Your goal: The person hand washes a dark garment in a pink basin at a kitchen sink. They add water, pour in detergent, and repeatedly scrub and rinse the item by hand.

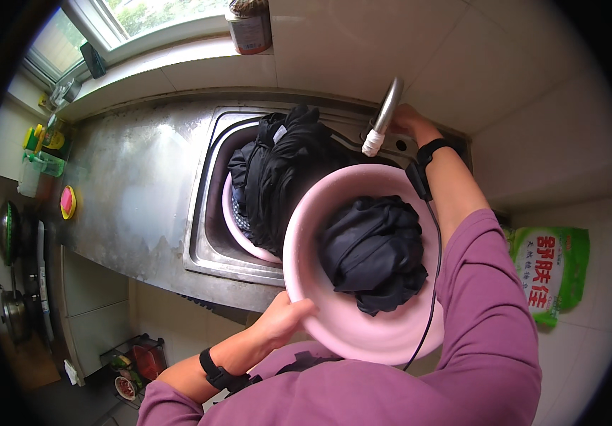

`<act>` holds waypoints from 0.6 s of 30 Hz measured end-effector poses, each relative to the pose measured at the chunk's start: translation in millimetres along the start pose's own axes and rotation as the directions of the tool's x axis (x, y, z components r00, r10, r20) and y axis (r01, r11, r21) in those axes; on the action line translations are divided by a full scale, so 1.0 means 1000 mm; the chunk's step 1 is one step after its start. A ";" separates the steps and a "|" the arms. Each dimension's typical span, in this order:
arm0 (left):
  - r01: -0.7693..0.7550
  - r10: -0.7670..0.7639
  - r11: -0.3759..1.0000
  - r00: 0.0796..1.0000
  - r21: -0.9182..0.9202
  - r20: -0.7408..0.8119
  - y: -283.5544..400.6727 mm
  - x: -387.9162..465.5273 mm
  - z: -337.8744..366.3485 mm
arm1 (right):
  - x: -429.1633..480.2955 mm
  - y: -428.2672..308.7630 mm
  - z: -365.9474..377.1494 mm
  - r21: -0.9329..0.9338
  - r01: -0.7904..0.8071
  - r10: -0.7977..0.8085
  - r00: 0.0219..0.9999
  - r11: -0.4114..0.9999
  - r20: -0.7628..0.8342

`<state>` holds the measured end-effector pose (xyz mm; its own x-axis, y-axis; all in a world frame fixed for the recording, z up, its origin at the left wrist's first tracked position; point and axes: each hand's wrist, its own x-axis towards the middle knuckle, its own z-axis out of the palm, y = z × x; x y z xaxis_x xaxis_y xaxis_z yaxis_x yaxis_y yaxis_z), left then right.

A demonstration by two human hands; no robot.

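My left hand point(287, 318) grips the near-left rim of a pink plastic basin point(304, 266), thumb over the edge. A bundle of dark cloth point(372, 253) lies inside this basin, which overlaps the right part of a stainless steel sink point(211, 229). My right hand point(409, 120) is at the base of a metal faucet point(389, 106), just behind the spout. Its fingers are hidden there, so I cannot tell what they hold. White wrapping covers the spout's tip. In the sink, a second pink basin point(255, 249) holds a heap of black clothes point(290, 165).
A steel countertop point(135, 175) extends left of the sink, with a pink-and-yellow sponge point(68, 202) and bottles point(53, 138) at its far end. A can point(250, 29) stands on the windowsill. On the right is a green-and-white bag point(548, 274). A black cable point(436, 266) hangs across the basin's right side.
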<state>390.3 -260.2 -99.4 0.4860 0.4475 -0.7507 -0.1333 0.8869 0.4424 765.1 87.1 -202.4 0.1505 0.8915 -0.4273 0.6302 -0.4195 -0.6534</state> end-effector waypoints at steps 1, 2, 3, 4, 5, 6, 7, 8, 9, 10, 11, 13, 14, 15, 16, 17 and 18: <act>-0.014 0.014 1.000 1.000 -0.009 0.004 0.001 -0.002 0.001 | -0.002 0.001 -0.003 -0.179 -0.023 0.016 0.999 0.983 -0.044; -0.012 0.012 1.000 1.000 -0.002 -0.008 0.003 -0.004 0.002 | -0.005 0.002 -0.005 -0.606 0.151 -0.144 0.988 0.781 0.059; -0.018 0.018 1.000 1.000 -0.007 -0.012 0.004 -0.005 0.002 | -0.010 0.003 -0.008 -0.809 0.257 -0.231 0.961 0.528 0.155; -0.018 0.018 1.000 1.000 -0.021 0.001 0.005 -0.005 0.003 | -0.017 0.003 -0.006 -0.732 0.179 -0.177 0.981 0.658 0.080; -0.014 0.014 1.000 1.000 -0.009 -0.021 0.006 -0.006 0.003 | -0.024 0.003 -0.007 -0.640 0.118 -0.126 0.991 0.759 0.033; 0.001 -0.001 1.000 1.000 -0.003 -0.025 0.008 -0.006 0.004 | -0.032 0.001 -0.006 -0.533 0.055 -0.074 0.997 0.844 -0.013; 0.019 -0.019 1.000 0.999 0.005 -0.027 0.008 -0.006 0.004 | -0.043 0.003 -0.010 -0.420 0.009 -0.027 0.999 0.907 -0.038; 0.014 -0.014 1.000 0.999 -0.005 -0.030 0.009 -0.006 0.005 | -0.052 0.003 -0.014 -0.284 -0.021 0.012 0.999 0.959 -0.034; 0.007 -0.008 1.000 0.999 -0.016 -0.034 0.009 -0.006 0.006 | -0.057 -0.001 -0.018 -0.368 0.005 -0.010 1.000 0.930 -0.013; -0.001 -0.001 1.000 0.999 -0.029 -0.037 0.008 -0.006 0.006 | -0.063 -0.003 -0.022 -0.434 0.048 -0.037 0.999 0.900 0.035; -0.017 0.016 0.998 1.000 -0.057 -0.016 0.008 -0.006 0.007 | -0.067 -0.006 -0.023 -0.476 0.089 -0.087 0.996 0.875 0.028; -0.030 0.029 0.999 0.999 -0.041 -0.040 0.007 -0.005 0.007 | -0.071 -0.009 -0.023 -0.639 0.237 -0.221 0.970 0.732 0.106; -0.040 0.039 0.998 0.999 -0.052 -0.020 0.007 -0.005 0.006 | -0.072 -0.009 -0.022 -0.716 0.260 -0.249 0.961 0.648 0.124; -0.033 0.031 0.999 0.999 -0.031 -0.043 0.007 -0.005 0.005 | -0.072 -0.009 -0.020 -0.655 0.256 -0.250 0.963 0.711 0.104; -0.019 0.018 1.000 0.999 -0.023 -0.046 0.007 -0.005 0.003 | -0.072 -0.007 -0.017 -0.603 0.209 -0.197 0.977 0.770 0.087; 0.016 -0.017 1.000 0.997 -0.021 -0.069 0.006 -0.005 0.002 | -0.071 -0.003 -0.015 -0.532 0.196 -0.169 0.981 0.823 0.100; -0.002 0.002 1.000 0.999 -0.015 -0.050 0.005 -0.004 0.000 | -0.071 0.001 -0.013 -0.574 0.180 -0.156 0.983 0.799 0.091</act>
<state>387.7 -257.4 -93.8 0.4421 0.4541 -0.7736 -0.1472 0.8874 0.4368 764.9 26.0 -164.6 -0.0202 0.9267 -0.3753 0.9676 -0.0763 -0.2406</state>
